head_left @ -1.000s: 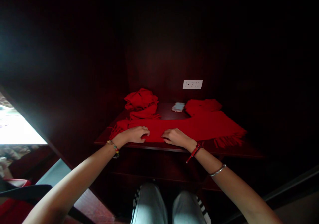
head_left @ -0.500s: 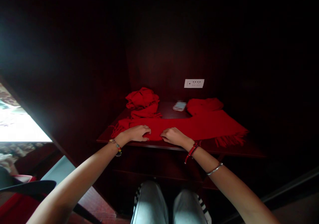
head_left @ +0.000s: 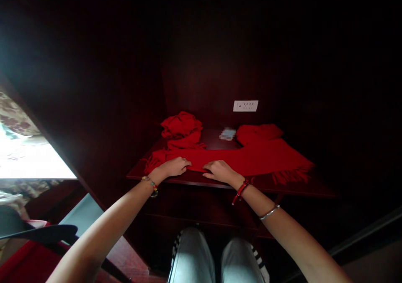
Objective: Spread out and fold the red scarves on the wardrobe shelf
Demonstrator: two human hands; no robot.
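The left hand and the right hand are both on the front edge of the red scarf, with a small gap between them. The left fingers bend down over the cloth, and the right thumb sits a bit away from the fingers; I cannot tell if either hand is pinching the cloth. The scarf lies along the front of a dark wood shelf. To do this part well, both hands should work at the same speed, keep the edge straight and pull only a little, because soft cloth can bunch up. Patting it flat from the middle out would help smooth bumps. The scarf looks thick, soft and not shiny, like wool. It is a long, thin strip on the left and gets wide on the right, where a fringe of loose strings hangs at the end. Behind its left part sits a red cloth heap, round and crumpled, full of wrinkles. Behind the right part is a red folded lump; I can't tell if it belongs to the scarf. The shelf looks hard and smooth.
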